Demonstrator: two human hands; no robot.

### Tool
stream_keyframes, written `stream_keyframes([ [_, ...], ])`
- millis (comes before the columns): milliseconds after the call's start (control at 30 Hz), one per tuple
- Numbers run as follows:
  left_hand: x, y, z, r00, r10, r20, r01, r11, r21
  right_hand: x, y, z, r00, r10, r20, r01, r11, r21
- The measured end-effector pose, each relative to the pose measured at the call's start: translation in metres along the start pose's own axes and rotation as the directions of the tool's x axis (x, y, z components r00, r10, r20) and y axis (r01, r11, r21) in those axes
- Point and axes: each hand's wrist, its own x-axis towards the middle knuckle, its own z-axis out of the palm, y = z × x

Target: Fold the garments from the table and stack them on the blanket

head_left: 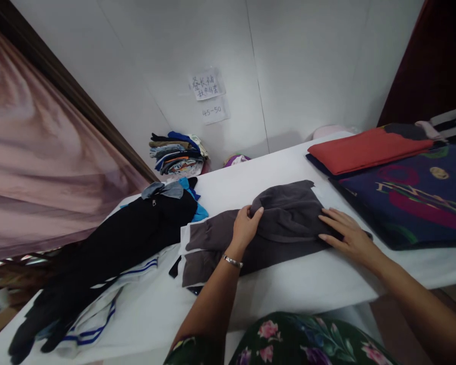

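A dark grey garment (292, 223) lies partly folded on the white-covered table (281, 162), with white edging at its left ends. My left hand (246, 226) is closed on a fold near its middle, thumb on top and the fingers partly hidden by the cloth. At the garment's right end my right hand (345, 235) rests with fingers spread and stretched out, touching the edge. Left of it lies a heap of clothes with a long black garment (137, 238) on top. A white garment with blue stripes (99, 319) shows from under the heap.
A folded red garment (368, 149) sits on a dark blue patterned one (418, 197) at the right. Behind the table stands a stack of folded clothes (178, 154). Paper signs (207, 85) hang on the wall, and a pink curtain (53, 152) borders the left side.
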Motion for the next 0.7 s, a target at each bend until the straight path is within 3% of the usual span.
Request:
stream_keyframes([
  [133,0.015,0.011,0.012,0.958,-0.268,0.105,0.283,0.942,-0.180,-0.005,0.000,0.003,0.995,-0.031,0.096,0.035,0.999,-0.041],
  [233,0.025,0.034,0.017,0.913,-0.357,0.196,0.405,0.846,-0.347,-0.007,0.002,0.007,0.998,-0.012,0.055,0.013,1.000,-0.011],
  [300,0.029,0.057,0.016,0.900,-0.332,0.282,0.435,0.720,-0.541,-0.008,0.002,0.008,1.000,0.002,-0.003,-0.002,1.000,0.020],
  [433,0.030,0.091,0.012,0.909,-0.159,0.384,0.416,0.333,-0.846,-0.009,0.001,0.005,0.996,-0.006,-0.094,0.011,0.999,0.053],
  [533,0.026,0.079,0.018,0.917,-0.222,0.330,0.374,0.195,-0.907,-0.012,0.003,0.003,0.985,-0.002,-0.175,0.012,0.998,0.055],
  [633,0.022,0.048,0.027,0.833,-0.442,0.333,0.435,0.153,-0.887,-0.013,0.002,0.000,0.979,0.003,-0.202,0.007,0.999,0.052],
  [700,0.020,0.034,0.032,0.795,-0.499,0.344,0.472,0.153,-0.868,-0.009,-0.006,-0.004,0.983,-0.008,-0.181,0.017,0.999,0.048],
])
